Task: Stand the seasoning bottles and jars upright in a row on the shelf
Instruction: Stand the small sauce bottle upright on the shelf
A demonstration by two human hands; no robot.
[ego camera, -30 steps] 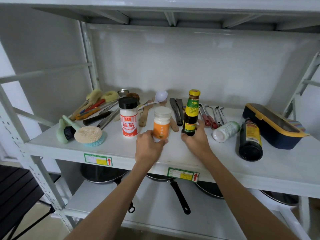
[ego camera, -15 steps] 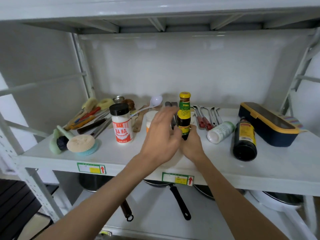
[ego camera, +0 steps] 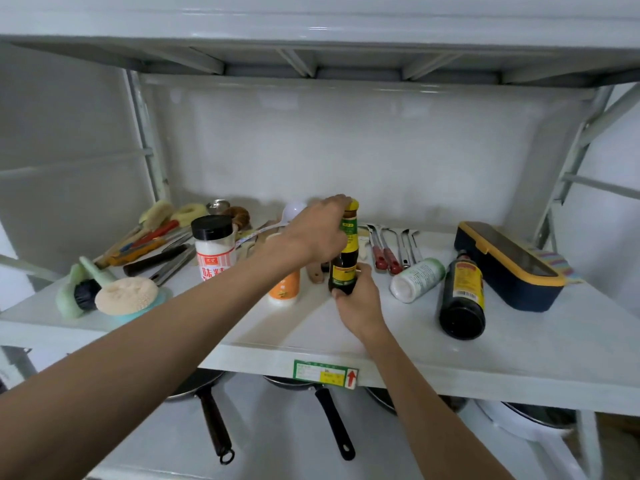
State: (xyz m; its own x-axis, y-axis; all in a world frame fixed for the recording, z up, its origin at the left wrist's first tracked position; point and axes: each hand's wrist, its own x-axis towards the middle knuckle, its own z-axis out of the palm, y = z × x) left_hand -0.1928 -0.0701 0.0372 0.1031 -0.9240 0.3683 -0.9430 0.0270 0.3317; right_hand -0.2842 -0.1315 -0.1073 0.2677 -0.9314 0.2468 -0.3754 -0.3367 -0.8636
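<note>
head view, shelf [ego camera: 415, 344] inspected. three containers stand upright toward the left-centre: a white shaker [ego camera: 214, 249] with a black cap, an orange jar [ego camera: 284, 289] partly hidden by the left forearm, and a dark sauce bottle [ego camera: 344, 261] with a yellow cap. the shaker stands apart from the jar; the jar and the sauce bottle are near each other, roughly in line.

the sauce bottle is in hand at both ends. the left hand [ego camera: 318, 233] is curled over its neck and cap; the right hand [ego camera: 358, 297] is closed round its base, which appears to rest on the shelf. judged as a final straightening or seating of this bottle, not yet released.

two containers remain on their sides to the right: a white jar [ego camera: 417, 279] with a green label, just beside a large black bottle [ego camera: 462, 296] whose base faces the front edge. neither is touched. a dark box [ego camera: 509, 265] with a yellow rim lies further right, close to the black bottle.

utensils and brushes lie behind and left of the row; not part of the task.

assessment: about three of five done, pending release. outstanding: raise the white jar and the black bottle and set them in line right of the sauce bottle. space there looks sufficient once they are lifted.
</note>
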